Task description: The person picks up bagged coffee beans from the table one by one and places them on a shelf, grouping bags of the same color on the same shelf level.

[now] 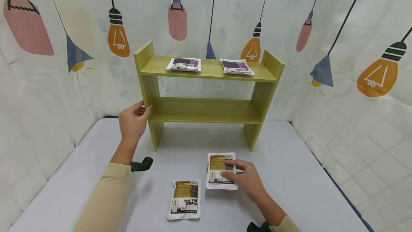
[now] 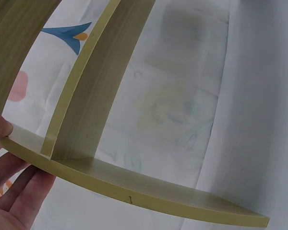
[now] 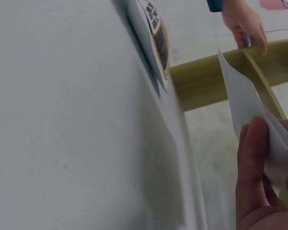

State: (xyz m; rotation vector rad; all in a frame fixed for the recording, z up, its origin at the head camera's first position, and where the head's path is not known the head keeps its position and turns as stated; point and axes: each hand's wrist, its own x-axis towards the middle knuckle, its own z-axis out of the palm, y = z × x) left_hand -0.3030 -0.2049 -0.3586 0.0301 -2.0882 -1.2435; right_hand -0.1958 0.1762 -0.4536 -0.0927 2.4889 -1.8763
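Note:
My left hand (image 1: 132, 121) grips the left side panel of a yellow-green wooden shelf (image 1: 206, 110), thumb on the front edge and fingers behind, as the left wrist view also shows. My right hand (image 1: 246, 178) pinches a white pouch with a brown-and-gold label (image 1: 216, 169) by its right side. In the right wrist view this pouch (image 3: 252, 105) is lifted off the table, its pale back showing. A second brown-and-gold pouch (image 1: 185, 199) lies flat on the table to the left of it.
Two purple-labelled pouches, one at left (image 1: 184, 64) and one at right (image 1: 236, 67), lie on the shelf's top board. The shelf stands on a white-covered table (image 1: 154, 196). Behind it hangs a pale cloth (image 1: 199, 6) printed with lamps.

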